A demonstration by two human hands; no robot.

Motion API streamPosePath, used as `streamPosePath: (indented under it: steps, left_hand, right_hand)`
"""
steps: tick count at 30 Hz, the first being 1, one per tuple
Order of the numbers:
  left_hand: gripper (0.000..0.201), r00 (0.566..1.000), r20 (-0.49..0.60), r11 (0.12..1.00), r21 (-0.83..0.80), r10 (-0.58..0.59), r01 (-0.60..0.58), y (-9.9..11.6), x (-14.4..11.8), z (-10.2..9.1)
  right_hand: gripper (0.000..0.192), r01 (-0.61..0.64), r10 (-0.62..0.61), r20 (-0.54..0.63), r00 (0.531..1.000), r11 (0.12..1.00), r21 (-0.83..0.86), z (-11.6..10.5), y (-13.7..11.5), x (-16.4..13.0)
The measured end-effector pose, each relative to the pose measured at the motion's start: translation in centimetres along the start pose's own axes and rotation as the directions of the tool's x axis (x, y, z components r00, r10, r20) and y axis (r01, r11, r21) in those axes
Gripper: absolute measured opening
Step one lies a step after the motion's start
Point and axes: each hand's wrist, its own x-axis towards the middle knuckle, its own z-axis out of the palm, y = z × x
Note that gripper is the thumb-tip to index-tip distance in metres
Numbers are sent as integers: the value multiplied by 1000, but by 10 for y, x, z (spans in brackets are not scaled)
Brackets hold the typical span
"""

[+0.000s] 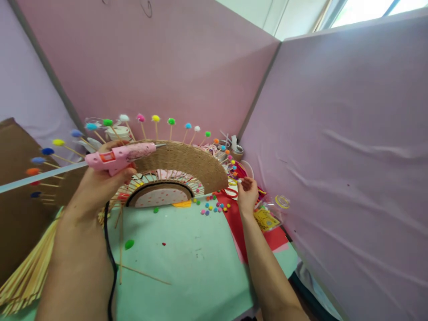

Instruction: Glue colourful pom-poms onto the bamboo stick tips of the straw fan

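My left hand [100, 185] grips a pink hot glue gun [118, 156], nozzle pointing right over a fan-shaped craft [183, 165] wound with brown twine. Thin skewers tipped with coloured pompoms [155, 118] radiate from the fan's rim. The gun's black cord [110, 249] hangs down along my left forearm. My right hand [247, 194] reaches to the fan's right end, fingers pinched on a small white pompom [239, 181]. Loose pompoms [214, 207] lie on the green table [187, 258] just left of that hand.
Pink partition walls [334, 156] close in the back and right. Red paper [239, 223], a yellow packet [265, 219], a tape roll [282, 201] and cups [236, 149] crowd the right corner. A bundle of bamboo sticks [26, 276] and brown cardboard [16, 200] sit at left.
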Motion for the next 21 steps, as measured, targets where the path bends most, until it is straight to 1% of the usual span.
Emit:
streamPosePath:
  steps: [3, 6, 8, 13, 21]
  left_hand:
    - [57, 997, -13, 993, -96, -73, 72, 3, 0, 1]
    - [47, 996, -26, 990, -112, -83, 80, 6, -1, 3]
    - [45, 996, -33, 992, -105, -78, 74, 6, -1, 4]
    - [57, 994, -59, 993, -84, -89, 84, 1, 0, 4]
    - [62, 996, -56, 991, -115, -71, 64, -4, 1, 2]
  right_hand:
    - [25, 22, -22, -1, 1000, 996, -85, 6, 7, 6]
    - [23, 46, -43, 21, 999, 991, -125, 11, 12, 11]
    - [22, 54, -50, 32, 998, 990, -133, 13, 15, 12]
    - [22, 60, -54, 60, 997, 993, -104, 16, 22, 13]
    - [22, 71, -66, 62, 996, 994, -84, 18, 24, 12]
